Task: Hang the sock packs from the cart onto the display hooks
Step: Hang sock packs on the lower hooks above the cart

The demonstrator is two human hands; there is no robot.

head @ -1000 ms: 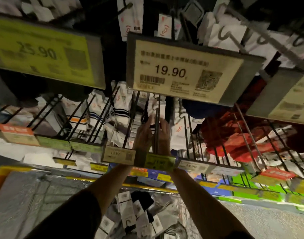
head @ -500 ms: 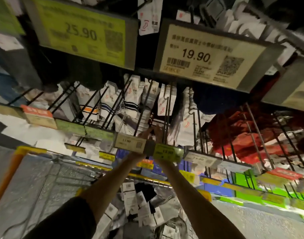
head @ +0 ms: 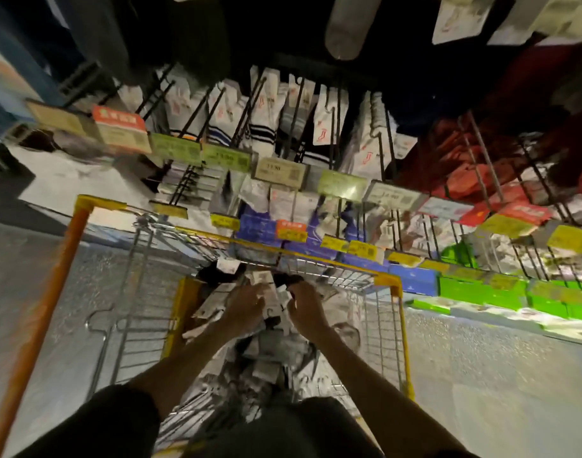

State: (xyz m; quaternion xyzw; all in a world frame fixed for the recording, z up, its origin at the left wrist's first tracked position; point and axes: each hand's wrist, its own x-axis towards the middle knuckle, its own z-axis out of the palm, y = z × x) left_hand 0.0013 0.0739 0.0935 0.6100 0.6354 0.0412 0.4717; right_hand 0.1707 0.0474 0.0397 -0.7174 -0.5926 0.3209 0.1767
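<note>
- Yellow-rimmed wire cart (head: pixel 385 280) stands below the rack, and a loose heap of white-carded sock packs (head: pixel 266 355) lies inside it.
- Your left hand (head: pixel 245 307) lies on the heap, fingers toward one dark sock pack with a white card (head: pixel 276 302); blur hides whether it grips.
- Your right hand (head: pixel 304 307) curls its fingers round that pack's other side.
- Black wire display hooks (head: pixel 332 127) above the cart carry white socks on cards printed with a red sock mark.
- One beige price tag (head: pixel 278 168) seems to read 13.90; the other labels are too blurred to read.
</note>
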